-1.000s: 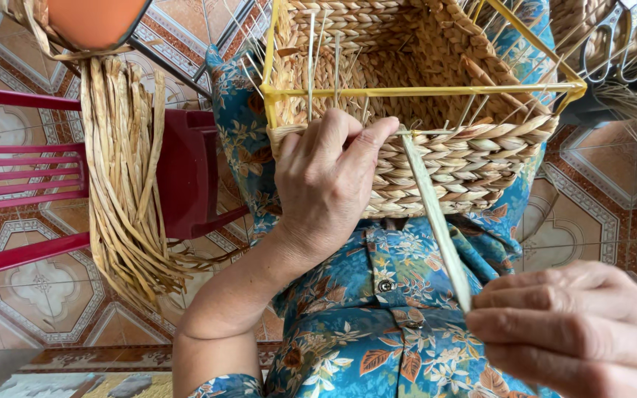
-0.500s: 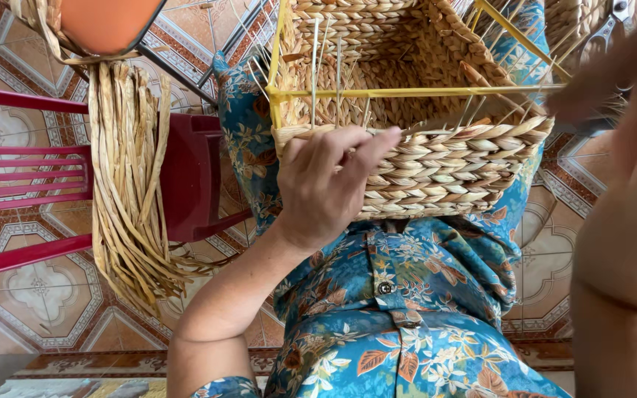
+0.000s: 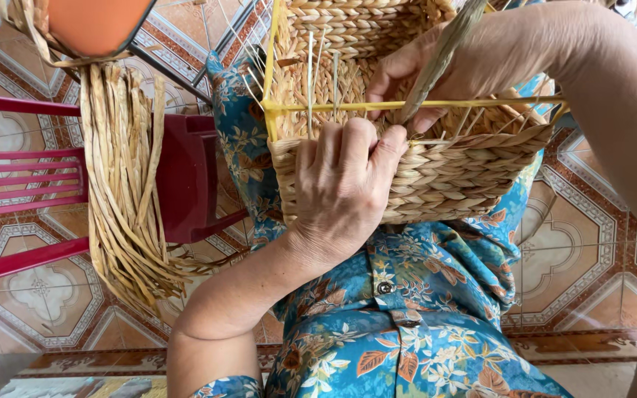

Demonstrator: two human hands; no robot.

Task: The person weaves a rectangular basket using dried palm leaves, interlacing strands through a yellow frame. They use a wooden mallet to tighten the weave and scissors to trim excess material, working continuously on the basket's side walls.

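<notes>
A half-woven straw basket point(image 3: 451, 173) on a yellow wire frame point(image 3: 422, 105) rests on my lap, against my blue floral clothing. My left hand point(image 3: 340, 188) grips the basket's near woven wall, fingers curled over its top edge. My right hand point(image 3: 473, 63) reaches inside the basket from the right and pinches a flat pale straw strand point(image 3: 442, 55) just above the frame's front bar. Thin upright stakes point(image 3: 311, 81) stick up from the weave beside my left fingers.
A thick bundle of dried straw strands point(image 3: 123, 191) hangs at the left over a dark red plastic chair point(image 3: 186, 180). An orange seat point(image 3: 97, 22) is at top left. Patterned floor tiles point(image 3: 38, 302) lie below.
My right hand has swung up from the lower right into the basket, carrying the strand with it. My left hand has curled tighter onto the basket's near wall.
</notes>
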